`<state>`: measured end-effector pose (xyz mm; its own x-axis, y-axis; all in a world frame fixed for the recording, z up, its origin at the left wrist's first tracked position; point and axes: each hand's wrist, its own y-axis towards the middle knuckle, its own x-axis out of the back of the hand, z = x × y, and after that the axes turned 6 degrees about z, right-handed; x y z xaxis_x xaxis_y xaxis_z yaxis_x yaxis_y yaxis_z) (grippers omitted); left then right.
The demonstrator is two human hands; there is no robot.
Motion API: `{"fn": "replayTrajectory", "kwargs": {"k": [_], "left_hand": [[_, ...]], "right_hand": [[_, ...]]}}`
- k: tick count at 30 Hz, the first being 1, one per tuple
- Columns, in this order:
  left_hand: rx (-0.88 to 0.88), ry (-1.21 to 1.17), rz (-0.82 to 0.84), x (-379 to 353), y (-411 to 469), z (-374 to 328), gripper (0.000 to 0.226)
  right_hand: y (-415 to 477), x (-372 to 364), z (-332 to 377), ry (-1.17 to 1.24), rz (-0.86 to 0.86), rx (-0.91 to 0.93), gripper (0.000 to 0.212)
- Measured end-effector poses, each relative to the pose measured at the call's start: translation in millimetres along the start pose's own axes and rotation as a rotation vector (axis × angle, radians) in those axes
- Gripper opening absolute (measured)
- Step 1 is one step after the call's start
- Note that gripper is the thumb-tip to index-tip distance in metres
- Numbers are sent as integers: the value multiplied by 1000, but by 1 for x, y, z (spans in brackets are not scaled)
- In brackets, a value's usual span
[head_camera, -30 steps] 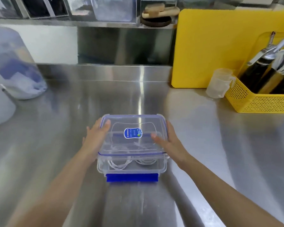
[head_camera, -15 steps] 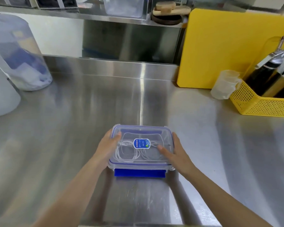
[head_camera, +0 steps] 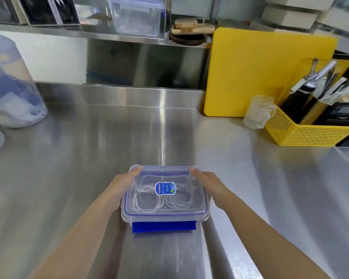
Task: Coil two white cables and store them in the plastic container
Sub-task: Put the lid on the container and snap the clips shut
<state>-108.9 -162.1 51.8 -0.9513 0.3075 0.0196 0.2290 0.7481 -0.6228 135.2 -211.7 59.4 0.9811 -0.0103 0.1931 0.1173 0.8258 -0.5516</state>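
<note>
A clear plastic container (head_camera: 197, 215) with a blue-trimmed lid and a blue front latch sits on the steel counter near the front edge. Through the lid I see two coiled white cables (head_camera: 147, 205) lying side by side inside. A blue oval sticker marks the lid's middle. My left hand (head_camera: 122, 185) grips the container's left side, fingertips at the far left corner. My right hand (head_camera: 211, 183) presses against the right side, fingertips at the far right corner.
A yellow cutting board (head_camera: 256, 73) leans at the back right beside a clear measuring cup (head_camera: 259, 111) and a yellow basket (head_camera: 308, 131) of utensils. Large translucent tubs (head_camera: 12, 93) stand at the left. A shelf above holds another clear box (head_camera: 137, 16).
The lid has come down flat onto the container. Both hands slid from the lid's top out to the container's sides, fingertips now at the far corners.
</note>
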Motion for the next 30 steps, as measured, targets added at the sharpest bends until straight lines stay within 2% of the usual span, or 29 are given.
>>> {"fn": "replayTrajectory", "kwargs": {"k": [2, 5, 9, 12, 16, 18, 20, 24, 27, 29, 30], "left_hand": [[2, -74, 63, 3, 3, -1, 47], [-44, -120, 102, 8, 8, -3, 39], [-29, -193, 164, 15, 14, 2, 32], [-44, -245, 148, 18, 18, 4, 34], [-142, -246, 83, 15, 17, 0, 39], [-212, -28, 97, 12, 11, -3, 32], [-308, 299, 45, 6, 5, -7, 32], [-494, 914, -245, -11, 1, -5, 33], [-506, 1112, -297, -21, -4, 1, 43], [-526, 1260, -330, -22, -12, 0, 54], [-619, 1328, -363, -24, -18, -1, 57]], "right_hand": [[5, 0, 2, 109, 72, -44, 47], [8, 2, 4, 315, 142, -40, 35], [10, 9, 7, 361, 281, -18, 20], [14, 7, 11, 358, 252, -4, 22], [18, 3, 13, 312, 147, 71, 44], [18, 3, 15, 191, 172, 107, 41], [16, 3, 19, 28, 160, 159, 37], [18, -1, 34, -407, 131, 235, 32], [22, -11, 39, -819, 120, 347, 30], [21, -26, 38, -940, 143, 426, 34], [21, -33, 36, -966, 136, 443, 37]]}}
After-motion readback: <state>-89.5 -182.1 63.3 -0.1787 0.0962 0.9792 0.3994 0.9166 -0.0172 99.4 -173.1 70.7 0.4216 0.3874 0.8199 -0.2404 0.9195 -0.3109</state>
